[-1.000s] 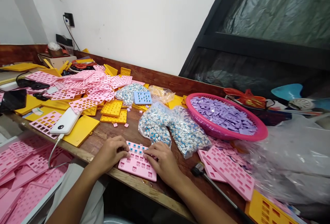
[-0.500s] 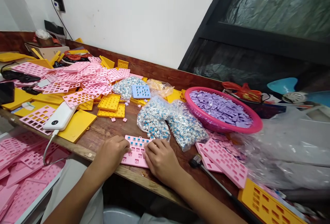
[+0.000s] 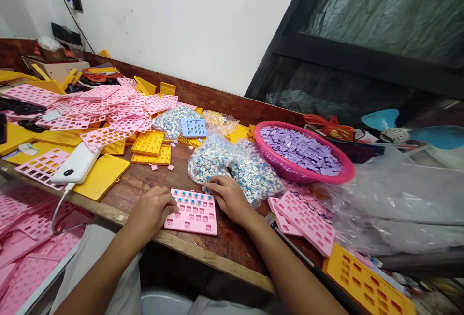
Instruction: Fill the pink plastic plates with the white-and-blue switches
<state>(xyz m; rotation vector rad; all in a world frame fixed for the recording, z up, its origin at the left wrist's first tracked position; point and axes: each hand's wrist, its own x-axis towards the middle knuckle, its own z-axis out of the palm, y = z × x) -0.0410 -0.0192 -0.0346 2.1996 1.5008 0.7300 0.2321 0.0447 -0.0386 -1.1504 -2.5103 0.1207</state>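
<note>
A pink keyboard plate (image 3: 190,221) lies near the table's front edge, with blue-topped key switches (image 3: 188,196) seated in its two far rows and square sockets bare in the nearer rows. My left hand (image 3: 154,211) grips its left edge, fingers curled over the side. Beyond the plate, my right hand (image 3: 230,199) reaches to the near end of a clear bag of switches (image 3: 208,158), fingers extended and fingertips at the loose switches there. Its thumb is mostly hidden. Another clear bag of switches (image 3: 250,172) lies just right of that one.
A pink basket (image 3: 348,172) of purple pieces stands at the right. Pink plates (image 3: 308,223), a yellow plate (image 3: 366,276) and a dark rod (image 3: 293,247) lie by my right arm. Leftward are a white power bank (image 3: 76,165), yellow cases (image 3: 103,175) and a heap of pink plates (image 3: 116,107).
My right hand has left the pink plate's right side and moved up to the bag of switches. My left hand stays on the plate. The whole view has shifted slightly.
</note>
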